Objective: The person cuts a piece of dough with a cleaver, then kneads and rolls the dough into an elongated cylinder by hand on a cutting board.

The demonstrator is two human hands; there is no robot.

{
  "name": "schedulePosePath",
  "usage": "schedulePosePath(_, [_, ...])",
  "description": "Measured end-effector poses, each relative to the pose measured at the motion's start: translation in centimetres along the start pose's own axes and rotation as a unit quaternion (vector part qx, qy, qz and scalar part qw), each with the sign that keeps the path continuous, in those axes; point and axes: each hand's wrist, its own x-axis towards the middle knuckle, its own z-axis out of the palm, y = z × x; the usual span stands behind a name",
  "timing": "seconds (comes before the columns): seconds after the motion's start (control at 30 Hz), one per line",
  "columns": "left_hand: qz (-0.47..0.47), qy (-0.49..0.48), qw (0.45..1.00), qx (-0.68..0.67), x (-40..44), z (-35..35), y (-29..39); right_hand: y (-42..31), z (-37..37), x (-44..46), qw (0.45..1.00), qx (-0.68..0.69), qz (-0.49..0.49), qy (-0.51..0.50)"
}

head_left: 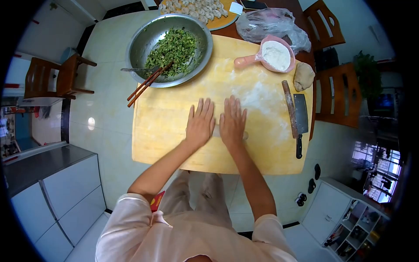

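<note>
My left hand (200, 124) and my right hand (232, 122) lie palm down side by side, fingers stretched forward and nothing gripped. Beneath both palms is a pale roll of dough (216, 131); it shows between the hands and past the right one, the rest being covered. The dough rests on a large wooden board (161, 131). White flour (257, 96) is dusted over the board beyond my right hand. Further right lie a short rolling pin (290, 107) and a cleaver (301, 114) with a black handle.
A steel bowl (132, 52) of chopped green filling stands at the back left, brown chopsticks (144, 91) leaning over its rim. Back right are a pink scoop (247, 60) of flour, a dough lump (304, 77) and a plastic bag (266, 25). Dumplings (196, 8) sit behind.
</note>
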Motion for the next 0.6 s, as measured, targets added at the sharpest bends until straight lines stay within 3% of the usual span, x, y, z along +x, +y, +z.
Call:
schedulePosePath(0.1, [0.027,-0.007,1.0,0.007,-0.4,-0.5,-0.3,-0.4,-0.3,-2.7,0.999,-0.02,-0.02,-0.017])
schedulePosePath(0.2, [0.054,-0.073,0.996,-0.018,-8.8,-1.0,0.7,-1.5,-2.0,-11.9,0.995,0.021,-0.028,-0.096])
schedulePosePath(0.27, [0.056,-0.11,0.992,-0.025,-12.3,-0.8,0.8,-1.6,-2.2,-12.4,0.993,0.037,-0.032,-0.107])
schedulePosePath(0.43, [0.01,0.008,1.0,-0.013,-2.7,0.0,-1.7,0.4,0.4,-4.1,0.999,-0.032,-0.029,0.005])
schedulePosePath(0.53, [0.016,0.028,0.999,0.003,0.0,-0.5,-2.4,0.0,-0.6,-1.9,0.999,-0.03,0.005,-0.034])
schedulePosePath(0.6, [0.012,0.007,0.999,-0.052,-2.4,-1.8,-1.7,-0.5,-1.6,-4.9,0.999,-0.002,-0.022,-0.035])
